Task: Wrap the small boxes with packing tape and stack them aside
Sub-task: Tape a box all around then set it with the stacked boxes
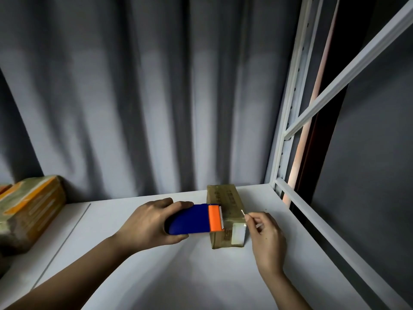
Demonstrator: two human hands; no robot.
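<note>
A small brown cardboard box lies lengthwise on the white shelf, with a white label on its near end. My left hand grips a blue tape dispenser with an orange toothed cutter, its cutter end resting against the box's left side. My right hand is just right of the box and pinches the free end of clear tape, which stretches across the top of the box from the cutter.
Tape-wrapped boxes with orange markings are stacked at the shelf's far left. A grey curtain hangs behind. White metal rack posts and rails border the right side, with a rail along the shelf's right edge.
</note>
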